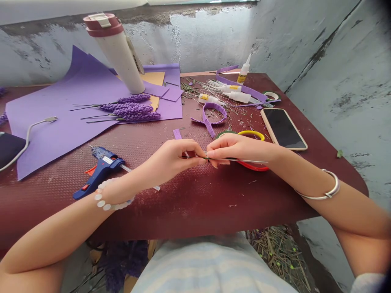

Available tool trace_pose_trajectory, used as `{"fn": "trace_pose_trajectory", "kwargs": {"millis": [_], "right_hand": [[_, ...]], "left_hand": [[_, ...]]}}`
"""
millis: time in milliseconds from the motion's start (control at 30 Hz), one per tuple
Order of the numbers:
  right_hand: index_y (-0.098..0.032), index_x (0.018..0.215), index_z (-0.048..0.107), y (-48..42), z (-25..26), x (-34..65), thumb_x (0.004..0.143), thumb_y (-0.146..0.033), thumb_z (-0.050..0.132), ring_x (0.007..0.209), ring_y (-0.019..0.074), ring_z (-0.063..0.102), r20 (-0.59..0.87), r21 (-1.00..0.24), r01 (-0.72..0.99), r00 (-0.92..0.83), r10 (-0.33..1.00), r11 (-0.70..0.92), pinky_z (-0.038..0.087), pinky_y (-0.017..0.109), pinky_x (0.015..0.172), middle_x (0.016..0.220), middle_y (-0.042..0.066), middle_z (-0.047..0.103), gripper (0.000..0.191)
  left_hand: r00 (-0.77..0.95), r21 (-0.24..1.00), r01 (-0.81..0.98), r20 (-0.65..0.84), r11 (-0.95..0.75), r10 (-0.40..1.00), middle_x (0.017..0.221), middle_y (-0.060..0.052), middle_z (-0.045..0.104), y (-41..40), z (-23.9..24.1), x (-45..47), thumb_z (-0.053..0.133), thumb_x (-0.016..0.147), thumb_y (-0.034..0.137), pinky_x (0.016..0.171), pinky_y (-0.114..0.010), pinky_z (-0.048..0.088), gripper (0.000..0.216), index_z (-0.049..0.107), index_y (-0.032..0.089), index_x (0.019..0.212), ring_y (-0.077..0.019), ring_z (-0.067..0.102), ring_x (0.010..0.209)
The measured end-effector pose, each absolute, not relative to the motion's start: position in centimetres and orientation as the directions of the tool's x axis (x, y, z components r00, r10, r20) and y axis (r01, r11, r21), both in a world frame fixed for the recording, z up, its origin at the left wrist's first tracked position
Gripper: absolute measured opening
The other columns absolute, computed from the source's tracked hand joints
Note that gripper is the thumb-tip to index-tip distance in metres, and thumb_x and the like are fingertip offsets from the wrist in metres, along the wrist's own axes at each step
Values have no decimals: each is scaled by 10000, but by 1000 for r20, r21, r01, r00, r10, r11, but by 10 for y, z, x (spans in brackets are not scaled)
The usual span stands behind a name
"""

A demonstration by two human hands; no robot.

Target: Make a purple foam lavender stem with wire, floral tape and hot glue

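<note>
At the near edge, a pale striped garment (214, 266) sits below the bench (195, 211), with cut stems (279, 254) heaped beneath it at the right. Above the bench, the left hand (185, 154) and right hand (235, 146) meet, fingertips almost touching. Each grip is pinched together on a thin wire (252, 161); its bare length runs under the right hand toward the wrist, and the fingers hide its other end. Assessment: the wire should handle light and springy, bendable under pressure, and its smooth metal may slip. Best hold is close to the darker part at the fingertips, away from the free tip.

The bench top is dark red, textured and littered with scraps. A blue glue gun (105, 169) lies by the left forearm; red and yellow handle loops (258, 167) show behind the right hand. Beyond are a phone (284, 128), glue bottles (237, 96), purple flower stems (131, 110), purple sheets (61, 110) and a tumbler (117, 57). The wall (210, 40) behind is stained and peeling.
</note>
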State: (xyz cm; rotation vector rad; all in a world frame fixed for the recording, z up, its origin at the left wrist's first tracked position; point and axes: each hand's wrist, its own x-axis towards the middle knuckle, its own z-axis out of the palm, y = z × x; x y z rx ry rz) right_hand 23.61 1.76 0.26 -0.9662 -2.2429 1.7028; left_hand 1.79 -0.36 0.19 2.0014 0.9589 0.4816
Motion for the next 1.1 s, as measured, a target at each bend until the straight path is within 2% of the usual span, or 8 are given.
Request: {"fn": "trace_pose_trajectory", "kwargs": {"millis": [200, 333, 400, 500, 567, 867, 1100], "right_hand": [[-161, 735, 617, 18, 2, 237, 915, -433, 519, 595, 92, 363, -230, -924, 359, -795, 561, 129, 250, 256, 567, 621, -39, 410, 340], [-159, 726, 611, 18, 3, 237, 904, -432, 538, 594, 91, 362, -231, -923, 362, -791, 566, 130, 256, 253, 569, 618, -39, 406, 333], [-159, 722, 603, 18, 4, 237, 901, -441, 542, 608, 95, 373, -236, -919, 372, -783, 575, 128, 265, 253, 577, 637, -31, 426, 340], [-159, 719, 596, 18, 4, 236, 897, -447, 546, 616, 100, 373, -228, -923, 362, -785, 576, 128, 268, 252, 577, 652, -22, 441, 342], [-160, 723, 599, 18, 4, 236, 893, -448, 551, 608, 99, 364, -227, -924, 361, -786, 575, 129, 260, 253, 570, 643, -26, 427, 338], [-167, 727, 597, 17, 3, 236, 909, -454, 533, 607, 99, 377, -238, -929, 357, -781, 577, 101, 264, 262, 586, 617, -37, 408, 346], [-166, 711, 580, 16, 5, 236, 904, -455, 541, 607, 101, 371, -226, -940, 329, -798, 559, 89, 261, 266, 582, 625, -31, 415, 349]], "left_hand": [[605, 813, 422, 76, -401, 792, 797, -10, 615, -2, -1, 16, 648, 815, 207, 681, -239, 409, 105, 609, 153, 734, -118, 532, 728], [657, 818, 415, 34, -399, 753, 905, -27, 643, -1, 0, 16, 648, 823, 247, 715, -238, 421, 104, 652, 156, 873, -129, 552, 789], [698, 819, 423, -22, -388, 716, 900, -21, 650, -2, 2, 18, 615, 856, 302, 713, -229, 417, 181, 659, 154, 950, -127, 553, 791], [692, 797, 479, -86, -367, 717, 762, 5, 613, -2, 4, 19, 479, 935, 373, 638, -215, 383, 293, 653, 143, 882, -112, 520, 708], [682, 789, 489, -79, -372, 727, 727, 12, 601, -2, 4, 19, 443, 951, 375, 625, -211, 375, 330, 655, 143, 852, -107, 509, 686], [643, 822, 417, 36, -389, 765, 862, -26, 713, -4, 0, 17, 568, 890, 265, 728, -215, 444, 180, 700, 145, 914, -125, 584, 768], [633, 841, 404, 28, -361, 774, 825, -18, 714, -4, 4, 18, 621, 852, 262, 687, -222, 446, 135, 697, 152, 872, -117, 563, 704]]}}
